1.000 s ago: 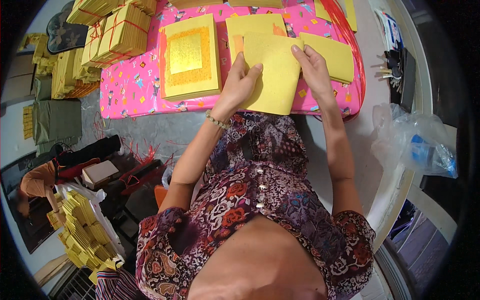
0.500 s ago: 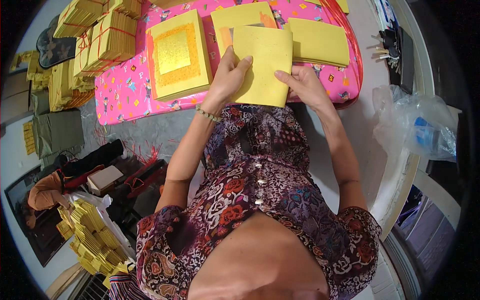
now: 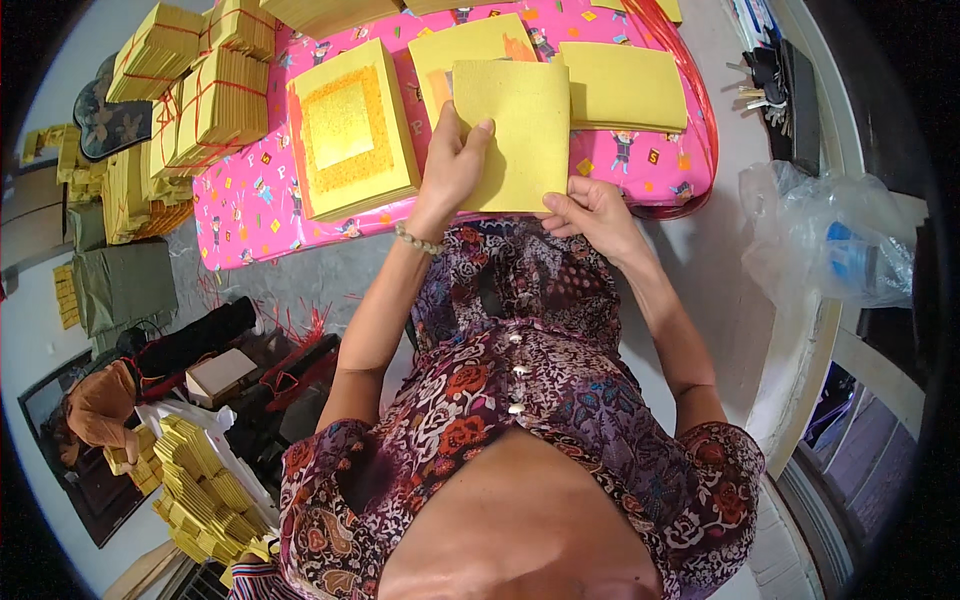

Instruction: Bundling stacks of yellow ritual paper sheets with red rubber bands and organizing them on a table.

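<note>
Both hands hold a yellow paper sheet (image 3: 520, 135), apparently folded, above the near edge of the pink table. My left hand (image 3: 455, 165) grips its left edge, thumb on top. At its lower right corner, my right hand (image 3: 597, 218) pinches the paper between thumb and fingers. Partly hidden behind the sheet lies yellow paper with orange patches (image 3: 480, 45). A stack of plain yellow folded papers (image 3: 630, 88) lies to the right. Left of my hands is a thick paper stack (image 3: 345, 125) whose top sheet bears a gold square with an orange border.
Bundles of yellow paper tied with red string (image 3: 225, 100) are piled at the table's left end. Red strings (image 3: 695, 80) hang over the right end. A clear plastic bag (image 3: 800, 240) is at the right. Another person's arm (image 3: 102, 405) reaches toward yellow bundles (image 3: 205, 490) at the lower left.
My right hand has slid down from the sheet's right edge to its lower right corner. My left hand keeps its grip. The whole view has shifted slightly.
</note>
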Action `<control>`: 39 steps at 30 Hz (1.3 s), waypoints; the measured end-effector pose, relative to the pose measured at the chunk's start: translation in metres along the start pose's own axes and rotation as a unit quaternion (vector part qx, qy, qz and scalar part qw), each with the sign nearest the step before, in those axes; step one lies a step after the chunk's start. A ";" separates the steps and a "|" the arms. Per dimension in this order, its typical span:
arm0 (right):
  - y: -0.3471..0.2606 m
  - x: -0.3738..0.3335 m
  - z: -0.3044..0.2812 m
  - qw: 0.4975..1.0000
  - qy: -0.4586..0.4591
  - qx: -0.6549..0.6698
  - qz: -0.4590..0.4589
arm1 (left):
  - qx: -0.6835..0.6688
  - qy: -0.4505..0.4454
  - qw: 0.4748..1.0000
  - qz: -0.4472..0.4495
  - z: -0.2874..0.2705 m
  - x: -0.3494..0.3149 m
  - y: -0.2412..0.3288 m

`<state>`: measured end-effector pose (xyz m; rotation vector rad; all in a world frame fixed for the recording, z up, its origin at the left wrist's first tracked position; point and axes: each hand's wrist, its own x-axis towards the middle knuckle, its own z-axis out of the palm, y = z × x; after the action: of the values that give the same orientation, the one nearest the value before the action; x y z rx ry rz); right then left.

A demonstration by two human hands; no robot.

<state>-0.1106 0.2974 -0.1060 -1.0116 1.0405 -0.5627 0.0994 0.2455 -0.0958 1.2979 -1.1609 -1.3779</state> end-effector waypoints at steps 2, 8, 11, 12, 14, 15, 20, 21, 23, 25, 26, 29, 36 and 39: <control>-0.003 -0.002 -0.002 1.000 0.003 -0.007 0.011 | 0.047 0.035 0.992 0.116 0.005 -0.003 -0.003; -0.029 0.006 -0.021 0.986 0.091 0.099 -0.099 | 0.153 -0.119 0.978 0.082 -0.006 -0.016 0.005; -0.019 0.006 -0.027 0.987 0.085 0.096 -0.095 | 0.116 -0.121 0.982 0.084 0.000 -0.021 0.020; -0.020 0.004 -0.025 0.990 0.073 0.101 -0.071 | 0.170 -0.143 0.973 0.065 -0.007 -0.021 0.020; -0.025 -0.003 -0.024 0.992 0.077 0.073 -0.065 | 0.175 -0.166 0.968 0.069 -0.010 -0.027 0.021; -0.028 -0.006 -0.025 0.994 0.081 0.046 -0.055 | 0.179 -0.189 0.963 0.068 -0.011 -0.028 0.025; -0.021 -0.014 -0.041 0.997 0.038 0.017 -0.065 | 0.183 -0.238 0.953 0.028 -0.007 -0.015 0.017; -0.020 -0.013 -0.046 0.997 0.041 0.016 -0.067 | 0.128 -0.273 0.953 -0.010 -0.002 -0.006 0.023; -0.017 -0.009 -0.059 0.983 0.087 0.049 -0.156 | 0.074 -0.307 0.948 -0.046 0.003 0.014 0.034; -0.030 -0.004 -0.071 0.963 0.150 0.039 -0.221 | 0.125 -0.328 0.936 -0.037 0.004 0.041 0.050; -0.040 -0.004 -0.075 0.961 0.184 0.061 -0.197 | 0.132 -0.320 0.938 -0.016 0.007 0.055 0.061; -0.050 0.006 -0.093 0.949 0.252 0.060 -0.179 | 0.128 -0.226 0.956 0.139 0.029 0.113 0.037; 0.004 0.051 -0.157 0.886 0.397 -0.098 -0.219 | 0.164 -0.188 0.968 -0.013 0.079 0.165 0.024; 0.021 0.060 -0.166 0.875 0.425 -0.171 -0.159 | 0.200 -0.149 0.968 -0.021 0.082 0.176 -0.005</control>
<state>-0.2356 0.1909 -0.1751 -1.2904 1.8104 -1.1889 0.0075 0.0779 -0.1284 1.4281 -1.6932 -1.4530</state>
